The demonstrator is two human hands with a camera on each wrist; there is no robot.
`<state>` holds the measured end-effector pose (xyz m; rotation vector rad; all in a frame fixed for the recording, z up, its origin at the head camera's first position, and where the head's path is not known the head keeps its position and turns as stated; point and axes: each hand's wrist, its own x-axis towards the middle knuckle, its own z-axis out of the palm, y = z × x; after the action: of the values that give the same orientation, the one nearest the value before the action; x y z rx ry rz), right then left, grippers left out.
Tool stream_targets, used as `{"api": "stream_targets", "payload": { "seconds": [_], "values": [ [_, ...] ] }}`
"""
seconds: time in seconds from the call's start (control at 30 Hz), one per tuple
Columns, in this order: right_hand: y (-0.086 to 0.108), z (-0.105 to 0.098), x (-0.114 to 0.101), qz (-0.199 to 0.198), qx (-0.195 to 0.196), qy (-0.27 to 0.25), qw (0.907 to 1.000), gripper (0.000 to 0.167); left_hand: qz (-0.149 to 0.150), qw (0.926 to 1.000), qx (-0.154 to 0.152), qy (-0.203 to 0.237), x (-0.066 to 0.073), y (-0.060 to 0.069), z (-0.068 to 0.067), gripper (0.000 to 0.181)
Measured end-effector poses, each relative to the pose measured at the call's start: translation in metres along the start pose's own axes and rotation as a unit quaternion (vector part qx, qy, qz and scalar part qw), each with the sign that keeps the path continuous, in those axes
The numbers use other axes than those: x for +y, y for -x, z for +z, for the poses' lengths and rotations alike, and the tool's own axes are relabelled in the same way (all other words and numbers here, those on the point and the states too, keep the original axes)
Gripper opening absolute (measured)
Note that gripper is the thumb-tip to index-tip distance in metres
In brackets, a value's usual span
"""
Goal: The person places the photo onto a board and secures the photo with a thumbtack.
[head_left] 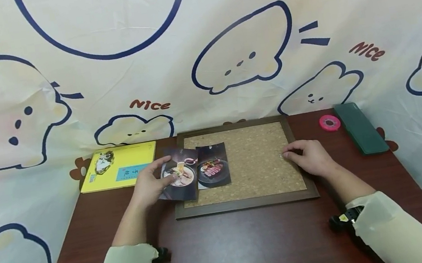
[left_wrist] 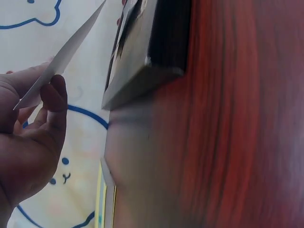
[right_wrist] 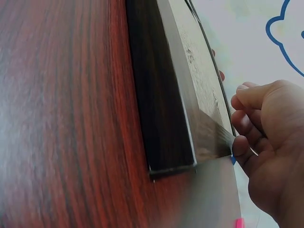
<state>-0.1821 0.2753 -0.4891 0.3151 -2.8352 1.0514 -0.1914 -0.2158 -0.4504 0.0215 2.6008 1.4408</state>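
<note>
My left hand (head_left: 149, 187) pinches a dark photo card (head_left: 179, 179) with a noodle bowl on it, thumb on the front. In the left wrist view the thin card (left_wrist: 64, 57) stands tilted between the fingers of the left hand (left_wrist: 33, 137). The card overlaps the left side of a framed cork board (head_left: 261, 165). Right beside it, a second card with sliced meat (head_left: 213, 169) lies on the cork. My right hand (head_left: 313, 158) is at the board's right edge, fingers bent, a tiny pale thing (head_left: 282, 155) at the tips; whether it is gripped is unclear. The right wrist view shows that hand (right_wrist: 270, 137) by the frame.
A yellow book (head_left: 116, 157) lies left of the board, partly behind my left hand. To the board's right are a pink ring-shaped roll (head_left: 330, 123) and a dark green case (head_left: 361, 128). Behind the brown table (head_left: 237, 250) hangs a printed cloth (head_left: 169, 74).
</note>
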Motion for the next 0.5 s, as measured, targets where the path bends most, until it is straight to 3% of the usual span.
{"api": "stream_targets", "payload": {
  "seconds": [0.5],
  "values": [
    [-0.008, 0.009, -0.006, -0.018, 0.014, -0.012, 0.9997, 0.013, 0.022, 0.9997, -0.007, -0.003, 0.017, -0.01, 0.038, 0.059]
  ]
}}
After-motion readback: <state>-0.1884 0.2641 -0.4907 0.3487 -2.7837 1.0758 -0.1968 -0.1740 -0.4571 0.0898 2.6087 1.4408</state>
